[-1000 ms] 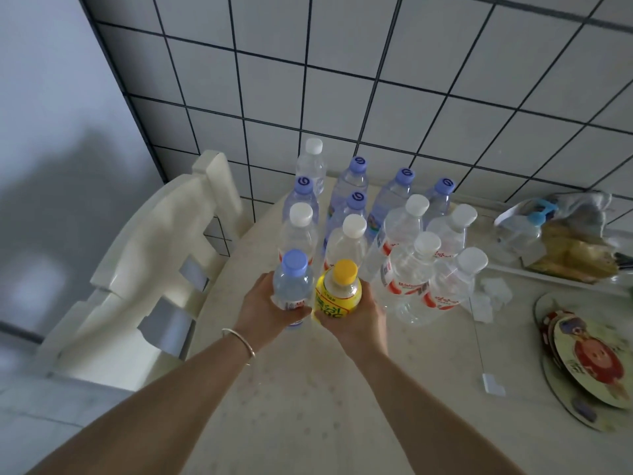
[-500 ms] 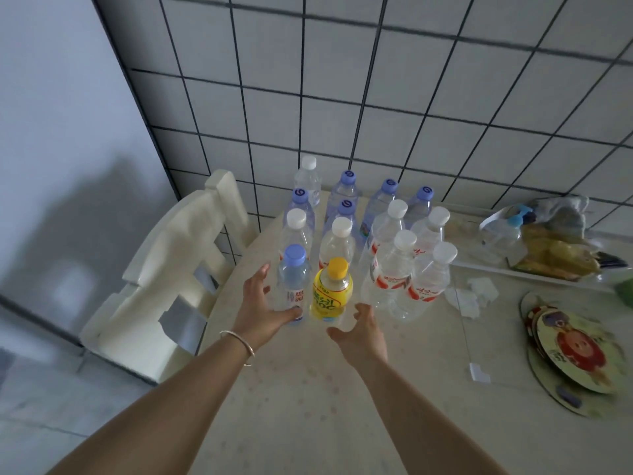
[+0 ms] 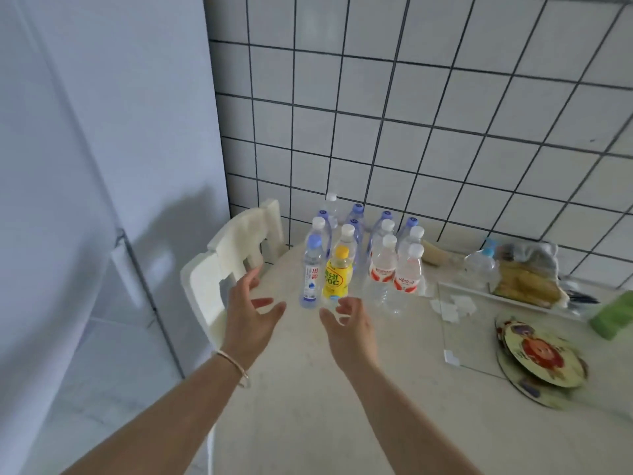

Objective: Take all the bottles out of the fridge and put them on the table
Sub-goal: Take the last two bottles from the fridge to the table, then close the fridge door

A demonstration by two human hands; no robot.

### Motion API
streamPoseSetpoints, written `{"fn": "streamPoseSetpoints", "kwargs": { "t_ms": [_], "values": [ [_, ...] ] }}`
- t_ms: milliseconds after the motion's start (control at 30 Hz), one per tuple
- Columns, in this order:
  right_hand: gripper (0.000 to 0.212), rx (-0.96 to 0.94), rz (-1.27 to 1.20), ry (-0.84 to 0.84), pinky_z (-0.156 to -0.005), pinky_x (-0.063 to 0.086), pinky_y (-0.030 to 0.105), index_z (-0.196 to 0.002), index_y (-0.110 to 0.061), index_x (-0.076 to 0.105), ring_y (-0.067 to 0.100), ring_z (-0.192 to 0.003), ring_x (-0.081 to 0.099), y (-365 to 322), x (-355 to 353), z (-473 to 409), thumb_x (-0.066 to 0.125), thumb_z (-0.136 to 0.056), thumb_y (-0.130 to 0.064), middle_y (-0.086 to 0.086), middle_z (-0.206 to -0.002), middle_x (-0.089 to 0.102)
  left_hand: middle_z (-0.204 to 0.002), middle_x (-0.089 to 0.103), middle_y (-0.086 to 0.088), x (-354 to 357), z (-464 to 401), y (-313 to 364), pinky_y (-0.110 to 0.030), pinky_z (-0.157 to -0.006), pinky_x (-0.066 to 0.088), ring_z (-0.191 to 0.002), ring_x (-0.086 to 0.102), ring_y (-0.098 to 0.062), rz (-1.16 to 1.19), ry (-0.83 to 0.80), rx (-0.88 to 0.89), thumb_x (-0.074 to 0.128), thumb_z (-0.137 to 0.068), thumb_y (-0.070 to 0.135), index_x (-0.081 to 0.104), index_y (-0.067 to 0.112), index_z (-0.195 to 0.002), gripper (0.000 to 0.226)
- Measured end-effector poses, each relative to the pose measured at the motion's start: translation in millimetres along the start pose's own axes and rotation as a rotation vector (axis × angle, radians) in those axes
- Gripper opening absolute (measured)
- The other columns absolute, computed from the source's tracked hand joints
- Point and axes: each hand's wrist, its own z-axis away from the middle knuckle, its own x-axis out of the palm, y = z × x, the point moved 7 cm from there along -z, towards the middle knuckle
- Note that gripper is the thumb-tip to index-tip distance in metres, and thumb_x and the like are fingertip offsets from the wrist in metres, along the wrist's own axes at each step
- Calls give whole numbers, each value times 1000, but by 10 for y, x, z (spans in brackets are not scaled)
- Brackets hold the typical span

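Observation:
Several clear water bottles with white and blue caps (image 3: 387, 265) stand grouped on the beige table (image 3: 308, 406) near the tiled wall. At the front of the group stand a blue-capped water bottle (image 3: 311, 272) and a yellow bottle with a yellow cap (image 3: 337, 277), side by side. My left hand (image 3: 250, 313) hovers open just left of them, fingers spread, touching nothing. My right hand (image 3: 349, 323) hovers open just in front of the yellow bottle, holding nothing. The fridge's pale door (image 3: 85, 166) fills the left side.
A white chair (image 3: 219, 269) stands between the table and the fridge. On the right of the table lie a glass sheet (image 3: 479, 323), round picture coasters (image 3: 537, 358), a green object (image 3: 613, 313), and a tray with a bag of snacks (image 3: 527, 279) and a lying bottle.
Both hands have let go of the blue-capped and yellow bottles, which now stand on the table. The hands have drawn back toward me and opened; the view has pulled back and turned left.

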Motion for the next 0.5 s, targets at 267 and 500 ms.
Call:
{"fn": "streamPoseSetpoints", "kwargs": {
  "t_ms": [267, 500],
  "values": [
    [43, -138, -7, -3, -91, 44, 30, -122, -19, 45, 14, -101, 55, -476, -38, 1072, 62, -85, -32, -4, -115, 53, -126, 46, -10, -798, 758, 357, -15, -66, 48, -80, 63, -11, 84, 53, -13, 69, -80, 1, 44, 11, -131, 57],
    [34, -198, -48, 57, -87, 46, 28, -113, -32, 41, 10, -96, 56, -826, 26, 1897, 61, -85, -34, -10, -110, 53, -127, 51, -7, -1359, 1293, 622, -26, -75, 45, -82, 59, -3, 184, 44, 29, 68, -81, 4, 47, 17, -127, 53]
  ]
}}
